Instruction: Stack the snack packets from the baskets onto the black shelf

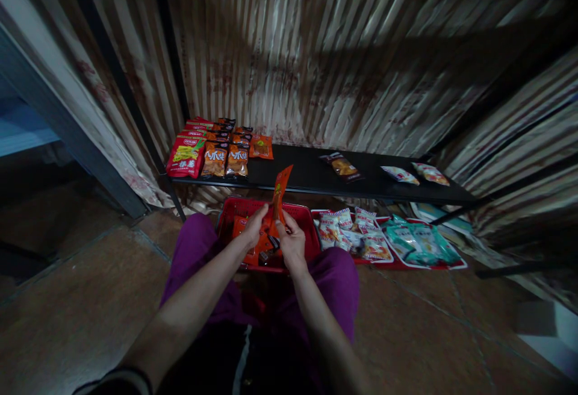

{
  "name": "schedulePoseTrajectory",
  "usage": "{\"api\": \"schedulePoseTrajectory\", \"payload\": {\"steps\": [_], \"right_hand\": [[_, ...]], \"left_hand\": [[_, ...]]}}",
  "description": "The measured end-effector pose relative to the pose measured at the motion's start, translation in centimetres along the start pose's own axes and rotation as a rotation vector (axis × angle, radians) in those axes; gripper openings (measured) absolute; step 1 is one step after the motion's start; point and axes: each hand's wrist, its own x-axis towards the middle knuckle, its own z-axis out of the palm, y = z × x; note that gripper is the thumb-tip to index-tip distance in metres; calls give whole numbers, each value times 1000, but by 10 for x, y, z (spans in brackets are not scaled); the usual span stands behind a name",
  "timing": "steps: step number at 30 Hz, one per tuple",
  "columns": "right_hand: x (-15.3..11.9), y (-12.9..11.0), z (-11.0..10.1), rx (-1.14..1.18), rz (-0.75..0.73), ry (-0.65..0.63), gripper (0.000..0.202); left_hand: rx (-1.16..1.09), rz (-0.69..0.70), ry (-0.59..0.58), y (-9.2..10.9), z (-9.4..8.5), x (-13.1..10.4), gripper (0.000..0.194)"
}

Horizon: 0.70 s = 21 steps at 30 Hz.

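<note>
An orange snack bag (280, 189) stands on edge above the red basket (235, 203) between my knees. My right hand (291, 241) is closed on its lower right part, thumb on the near side. At the bag's left edge, my left hand (255, 227) has its fingers pressed together against it; part of that grip is hidden. Below my hands, more orange bags (253, 256) lie in the basket. On the low black shelf (293, 163) in front, one similar orange bag (261, 147) lies beside rows of orange-and-black snack bags (237, 160).
Red bags (186, 155) fill the shelf's left end. A dark snack bag (342, 167) and two light packets (400, 174) lie further right. Beside my basket stand baskets with white snack bags (352, 232) and green bags (422, 241). Black shelf posts (169, 40) rise at the left.
</note>
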Motion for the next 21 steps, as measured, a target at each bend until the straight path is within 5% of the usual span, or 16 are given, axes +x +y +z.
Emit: {"api": "schedulePoseTrajectory", "payload": {"steps": [7,14,21], "right_hand": [[-8,8,7,-554,-264,-61,40],[-17,5,6,-572,-290,-230,46],[56,-6,-21,-107,-63,204,41]], "left_hand": [[-58,81,-98,10,11,-13,46],[-57,19,85,14,2,-17,33],[-111,-166,-10,18,-13,-22,31]]}}
